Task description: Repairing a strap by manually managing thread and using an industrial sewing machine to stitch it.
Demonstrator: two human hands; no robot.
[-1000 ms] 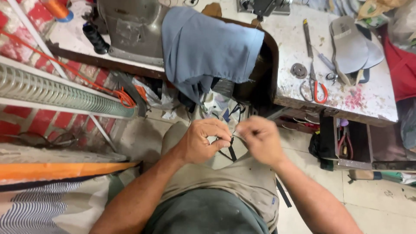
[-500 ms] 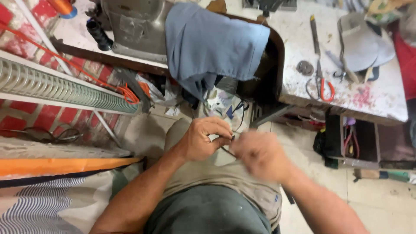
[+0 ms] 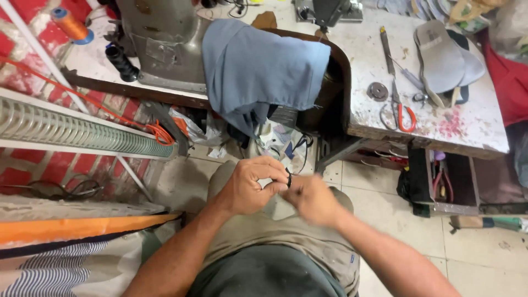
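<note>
Both forearms enter from the near edge and converge above the lap, over the khaki trousers (image 3: 286,231). The left hand (image 3: 250,187) is held with its back toward the camera, wrist slightly bent, fingers curled inward. Its thumb and forefinger are pinched almost fully closed on a small black loop (image 3: 289,177), which stands between the two hands just above the knee. The right hand (image 3: 312,199) sits immediately right of the left hand, knuckles up. It is blurred; its fingers appear bunched at the same small black loop, but whether they grip it cannot be told.

The loop is thin and dark. Its visible part runs roughly near to far, standing upright between the fingertips. Its full length is hidden by the fingers.

Beyond the hands, a blue cloth (image 3: 264,71) hangs over the near edge of a worn workbench (image 3: 440,132). A grey sewing machine (image 3: 159,38) stands at the far left of the bench, with an orange thread spool (image 3: 71,25) further left. On the right part of the bench lie red-handled scissors (image 3: 399,107) and grey shoe soles (image 3: 445,58). A ribbed grey hose (image 3: 71,129) runs along the left side.
</note>
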